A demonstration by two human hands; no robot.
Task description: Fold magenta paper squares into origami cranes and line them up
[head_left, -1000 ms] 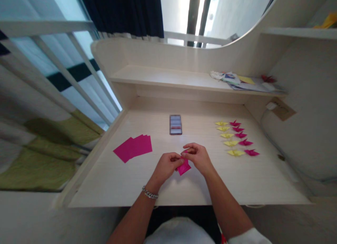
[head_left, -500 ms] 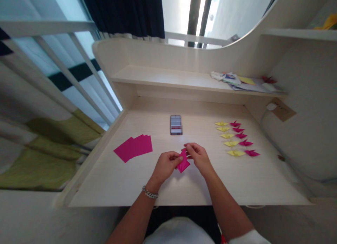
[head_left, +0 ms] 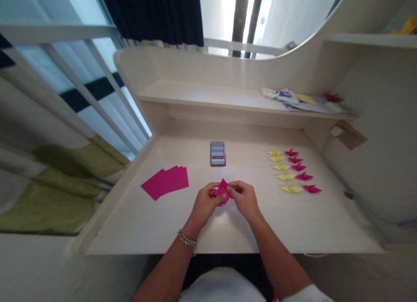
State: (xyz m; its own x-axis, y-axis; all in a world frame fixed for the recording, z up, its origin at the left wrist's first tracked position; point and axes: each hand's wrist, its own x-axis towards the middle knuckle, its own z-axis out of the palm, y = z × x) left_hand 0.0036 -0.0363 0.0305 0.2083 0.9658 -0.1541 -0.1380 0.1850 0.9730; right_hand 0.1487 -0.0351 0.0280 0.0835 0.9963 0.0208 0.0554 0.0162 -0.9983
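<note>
A small folded piece of pink origami paper [head_left: 223, 190] is held up between both hands above the desk. My left hand [head_left: 206, 202], with a chain bracelet on its wrist, pinches it from the left, thumb on the front. From the right, my right hand [head_left: 244, 198] grips its edge between thumb and fingers. Some fingertips are hidden behind the paper. To the left lie several flat pink paper sheets [head_left: 165, 182], overlapping. At the right, folded yellow paper cranes [head_left: 286, 177] and pink paper cranes [head_left: 304, 176] lie in two columns.
A phone [head_left: 217, 154] lies on the desk [head_left: 130, 228] beyond my hands. Papers [head_left: 302, 101] rest on the shelf [head_left: 202, 95] at the back. A cable [head_left: 345, 185] runs along the right wall, and a white railing [head_left: 84, 78] stands at the left.
The folded pink paper has turned so a point faces up and away from me. My right hand has closed onto its right edge; earlier its fingers were spread at the top.
</note>
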